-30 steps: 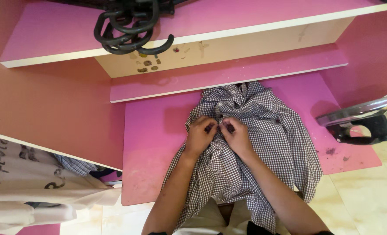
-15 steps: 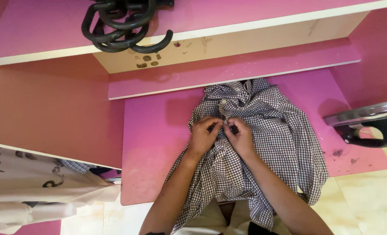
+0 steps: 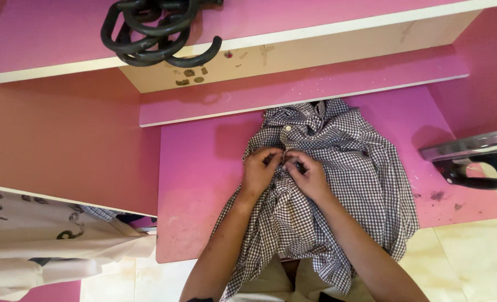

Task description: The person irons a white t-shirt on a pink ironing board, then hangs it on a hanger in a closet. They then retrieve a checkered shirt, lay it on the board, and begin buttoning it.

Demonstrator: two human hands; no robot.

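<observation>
A black-and-white checked shirt [image 3: 355, 179] lies crumpled on a pink table [image 3: 195, 173], collar toward the far side, hem hanging over the near edge. My left hand [image 3: 259, 172] pinches the shirt's front placket just below the collar. My right hand [image 3: 309, 173] pinches the same placket right beside it, fingertips almost touching the left hand's. A small white button [image 3: 287, 128] shows above my fingers.
A clothes iron [image 3: 475, 159] stands at the table's right edge. Black hangers [image 3: 153, 33] are bunched on the upper pink shelf [image 3: 315, 22]. A lower pink ledge [image 3: 293, 92] runs behind the shirt. White printed cloth [image 3: 30, 235] lies at the lower left.
Both hands stay pinched on the placket, fingers shifting slightly. The view has drifted a little, so the table sits lower left in frame.
</observation>
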